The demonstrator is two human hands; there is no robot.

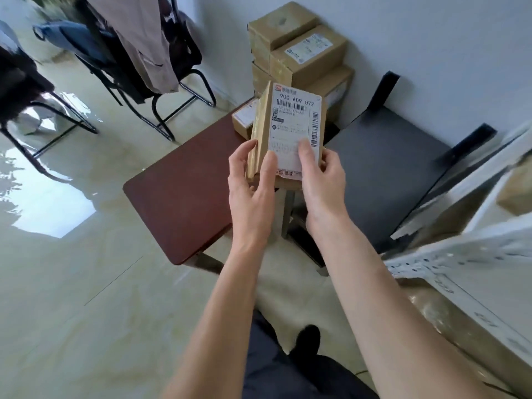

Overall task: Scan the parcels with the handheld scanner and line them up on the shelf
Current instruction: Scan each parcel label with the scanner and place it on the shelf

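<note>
A small brown cardboard parcel [290, 122] with a white barcode label reading "900 A09 072" is held upright above the dark red table [184, 197]. My left hand [253, 182] grips its lower left edge, thumb on the label. My right hand [322, 174] holds its lower right side, thumb across the label. A stack of several brown parcels [299, 50] stands against the white wall at the table's far end. Another small parcel [244, 119] lies on the table behind the held one. No scanner is visible.
A dark grey shelf board [383, 174] lies right of the table. A white perforated metal shelf frame [466, 254] fills the right edge, with a blurred parcel [518, 191] on it. Black chairs [138, 82] draped with clothes stand at the back left on the glossy tiled floor.
</note>
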